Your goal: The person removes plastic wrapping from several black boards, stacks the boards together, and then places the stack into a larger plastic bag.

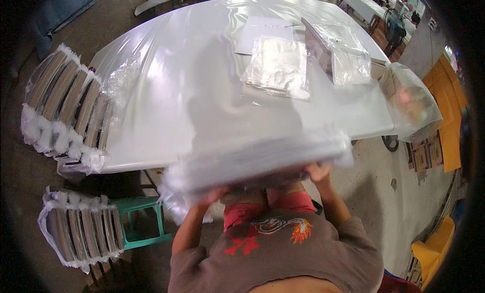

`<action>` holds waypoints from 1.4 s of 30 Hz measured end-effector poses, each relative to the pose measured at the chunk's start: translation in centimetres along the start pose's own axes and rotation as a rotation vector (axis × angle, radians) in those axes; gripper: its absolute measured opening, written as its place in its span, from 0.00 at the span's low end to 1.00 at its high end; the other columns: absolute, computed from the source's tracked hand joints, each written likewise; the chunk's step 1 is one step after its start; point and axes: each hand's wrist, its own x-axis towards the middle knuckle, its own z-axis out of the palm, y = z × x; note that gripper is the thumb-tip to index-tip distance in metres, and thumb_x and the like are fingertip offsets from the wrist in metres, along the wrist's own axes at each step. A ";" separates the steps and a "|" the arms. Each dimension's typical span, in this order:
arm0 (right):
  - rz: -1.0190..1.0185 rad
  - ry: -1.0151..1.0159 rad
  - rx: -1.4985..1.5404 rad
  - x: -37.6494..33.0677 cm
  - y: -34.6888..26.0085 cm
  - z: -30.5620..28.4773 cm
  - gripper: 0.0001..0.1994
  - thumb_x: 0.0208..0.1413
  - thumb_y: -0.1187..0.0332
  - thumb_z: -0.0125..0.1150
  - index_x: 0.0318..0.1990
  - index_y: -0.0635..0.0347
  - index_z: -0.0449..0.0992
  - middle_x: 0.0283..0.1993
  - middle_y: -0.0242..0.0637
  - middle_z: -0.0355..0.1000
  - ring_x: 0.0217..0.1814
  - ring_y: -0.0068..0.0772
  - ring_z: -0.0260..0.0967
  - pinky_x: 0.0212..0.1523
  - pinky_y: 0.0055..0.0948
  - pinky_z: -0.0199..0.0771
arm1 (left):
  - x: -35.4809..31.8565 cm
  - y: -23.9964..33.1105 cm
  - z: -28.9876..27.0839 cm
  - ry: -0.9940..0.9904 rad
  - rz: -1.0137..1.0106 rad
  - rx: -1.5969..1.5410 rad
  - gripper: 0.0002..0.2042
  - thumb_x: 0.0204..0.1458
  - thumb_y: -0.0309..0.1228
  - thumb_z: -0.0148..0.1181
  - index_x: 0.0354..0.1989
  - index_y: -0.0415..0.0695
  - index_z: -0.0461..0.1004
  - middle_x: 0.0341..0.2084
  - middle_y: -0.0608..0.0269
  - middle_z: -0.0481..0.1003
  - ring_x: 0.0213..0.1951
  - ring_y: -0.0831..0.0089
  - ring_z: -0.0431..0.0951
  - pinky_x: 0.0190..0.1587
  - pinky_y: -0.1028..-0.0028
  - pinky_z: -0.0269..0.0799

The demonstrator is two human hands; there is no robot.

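I hold a wide, flat plastic-wrapped bundle (262, 156) in front of my body, at the table's near edge. Motion smears it, so its contents cannot be made out. My left hand (214, 195) grips its near lower edge toward the left end. Toward the right end, my right hand (318, 172) is closed on the same edge, fingers partly hidden under the plastic. Beyond it, a stack of clear plastic bags (278, 65) lies on the plastic-covered table (166, 106).
Plastic-wrapped packs of grey-brown boards (70, 96) stand at the table's left end. More wrapped packs (88, 230) sit on a green stool (146, 222). White paper (247, 33) and a plastic-covered stack (348, 60) lie far right. A clear bag (409, 103) hangs at the right edge.
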 end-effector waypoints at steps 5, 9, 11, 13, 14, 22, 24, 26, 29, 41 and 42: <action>-0.493 0.101 -0.217 3.6 -7.5 5.3 0.33 0.36 0.73 0.70 0.51 0.69 0.60 0.48 0.42 0.65 0.50 0.34 0.63 0.53 0.34 0.62 | 4.0 4.5 -2.7 0.625 0.423 0.502 0.24 0.39 0.37 0.63 0.42 0.35 0.66 0.37 0.54 0.68 0.40 0.62 0.70 0.44 0.65 0.65; -0.735 0.005 -0.206 7.8 -17.2 9.4 0.20 0.42 0.65 0.69 0.41 0.67 0.73 0.38 0.41 0.74 0.38 0.33 0.71 0.44 0.33 0.70 | 8.8 14.6 -6.6 0.716 0.449 0.090 0.26 0.42 0.39 0.65 0.43 0.31 0.66 0.31 0.57 0.70 0.34 0.69 0.71 0.40 0.73 0.67; -0.827 -0.059 -0.209 11.2 -18.2 10.6 0.22 0.46 0.59 0.66 0.46 0.62 0.71 0.43 0.43 0.73 0.42 0.38 0.70 0.46 0.33 0.69 | 11.1 20.1 -7.2 0.670 0.609 0.102 0.24 0.46 0.42 0.64 0.41 0.31 0.70 0.36 0.56 0.72 0.37 0.71 0.70 0.44 0.74 0.65; -0.863 -0.173 -0.107 13.1 -19.2 12.0 0.25 0.50 0.55 0.63 0.54 0.53 0.67 0.50 0.45 0.71 0.50 0.48 0.68 0.49 0.36 0.67 | 12.6 21.1 -8.0 0.725 0.647 0.145 0.24 0.45 0.42 0.65 0.41 0.31 0.71 0.37 0.57 0.73 0.39 0.70 0.70 0.46 0.74 0.63; -0.870 -0.139 -0.150 13.5 -19.3 12.4 0.25 0.49 0.55 0.64 0.52 0.58 0.68 0.48 0.43 0.71 0.48 0.42 0.68 0.49 0.33 0.66 | 13.3 21.6 -8.5 0.752 0.670 0.165 0.25 0.45 0.43 0.65 0.40 0.31 0.71 0.38 0.57 0.73 0.39 0.69 0.70 0.47 0.74 0.62; -0.270 -0.461 0.478 17.5 -14.3 8.7 0.48 0.43 0.26 0.39 0.68 0.43 0.42 0.69 0.39 0.46 0.69 0.40 0.44 0.66 0.47 0.40 | 16.7 13.2 -12.5 0.471 0.556 0.025 0.44 0.44 0.62 0.53 0.58 0.34 0.57 0.54 0.53 0.62 0.55 0.63 0.61 0.58 0.68 0.53; -0.419 -0.140 0.559 19.4 -14.5 4.9 0.47 0.44 0.26 0.37 0.68 0.40 0.37 0.72 0.43 0.30 0.73 0.42 0.30 0.67 0.51 0.34 | 16.8 11.7 -13.0 0.381 0.516 -0.097 0.47 0.44 0.66 0.49 0.60 0.36 0.54 0.56 0.54 0.59 0.58 0.61 0.58 0.60 0.66 0.49; -0.367 -0.112 0.433 22.5 -11.6 2.9 0.46 0.46 0.27 0.34 0.68 0.42 0.36 0.72 0.43 0.27 0.73 0.43 0.26 0.68 0.48 0.35 | 17.8 9.5 -11.6 0.414 0.508 -0.067 0.47 0.44 0.66 0.49 0.60 0.35 0.54 0.56 0.52 0.59 0.58 0.60 0.58 0.60 0.66 0.49; -0.246 -0.206 0.319 22.3 -8.1 7.0 0.46 0.47 0.27 0.31 0.68 0.44 0.37 0.71 0.42 0.35 0.71 0.42 0.36 0.67 0.45 0.42 | 17.4 7.6 -11.7 0.496 0.472 0.094 0.47 0.43 0.65 0.50 0.60 0.34 0.53 0.56 0.50 0.59 0.58 0.59 0.57 0.60 0.66 0.48; -0.421 -0.101 0.214 19.1 -10.4 8.7 0.51 0.47 0.26 0.24 0.67 0.63 0.30 0.72 0.42 0.29 0.73 0.39 0.23 0.69 0.36 0.25 | 14.1 12.5 -10.2 0.347 0.025 0.364 0.24 0.29 0.28 0.65 0.39 0.32 0.70 0.36 0.53 0.74 0.37 0.65 0.73 0.44 0.70 0.66; -0.412 -0.164 0.248 18.6 -10.8 8.4 0.52 0.48 0.27 0.24 0.67 0.64 0.30 0.72 0.43 0.27 0.74 0.38 0.19 0.69 0.34 0.20 | 13.5 12.5 -10.1 0.382 0.060 0.343 0.22 0.29 0.27 0.66 0.37 0.33 0.71 0.32 0.54 0.75 0.34 0.65 0.74 0.42 0.70 0.68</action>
